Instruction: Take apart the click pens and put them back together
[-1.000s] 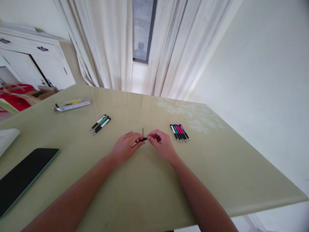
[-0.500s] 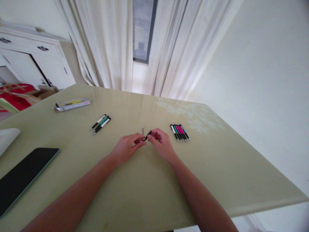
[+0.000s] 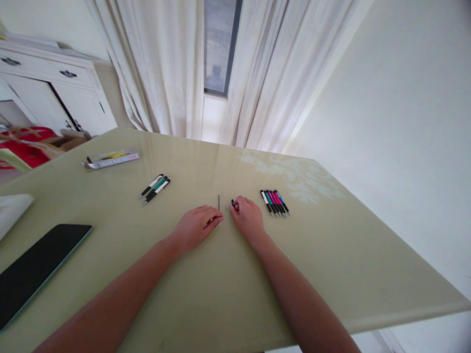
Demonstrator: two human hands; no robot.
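My right hand (image 3: 247,215) is closed around a small black pen part (image 3: 233,202), of which only the end shows past the fingers. Just left of it, my left hand (image 3: 196,226) has thumb and fingers pressed together near the tabletop; whatever lies between them is hidden. A thin black pen refill (image 3: 219,202) lies on the table, pointing away, beyond the left fingertips. Beside my right hand several ballpoint pens (image 3: 274,203) in white, green, pink and blue lie in a row. Further left is a group of three pens (image 3: 155,189), white and green with black grips.
The pale green table (image 3: 206,304) carries a clear pen box (image 3: 111,159) at the back left and a dark tablet (image 3: 40,269) at the near left. White paper (image 3: 14,210) lies at the left edge. Curtains (image 3: 162,73) hang behind the table, with a wall (image 3: 397,122) to the right.
My hands have drawn apart, the right one moving slightly right with the black pen part. The left fingers have closed together and no longer touch that part. The refill still lies on the table.
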